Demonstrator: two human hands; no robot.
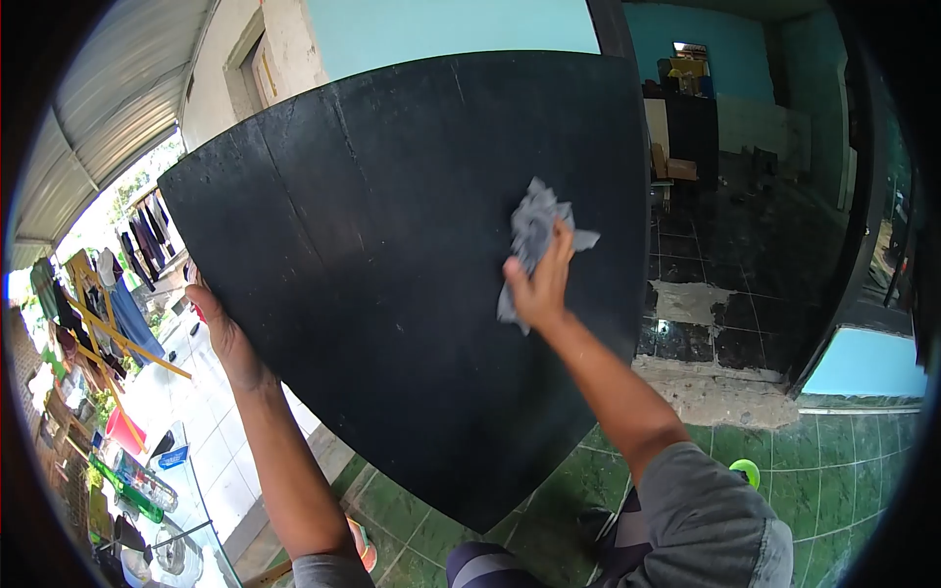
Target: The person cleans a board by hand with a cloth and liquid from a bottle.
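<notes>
A large black board (392, 294) with scratches and thin cracks on its face fills the middle of the head view, tilted, one corner low near my legs. At its left edge is my left hand (227, 333), closed on the edge with the thumb in front. The other fingers are mostly hidden behind the board, beside a small patch of red. My right hand (542, 282) presses a crumpled grey cloth (534, 227) against the right part of the board, fingers closed over it.
Green floor tiles (823, 470) lie below, with a doorway and dark tiled room (725, 245) at right. A glass-topped table (211, 539) with bottles (132, 485) stands at lower left, near a pink bucket (124, 429). Clothes (147, 235) hang at far left.
</notes>
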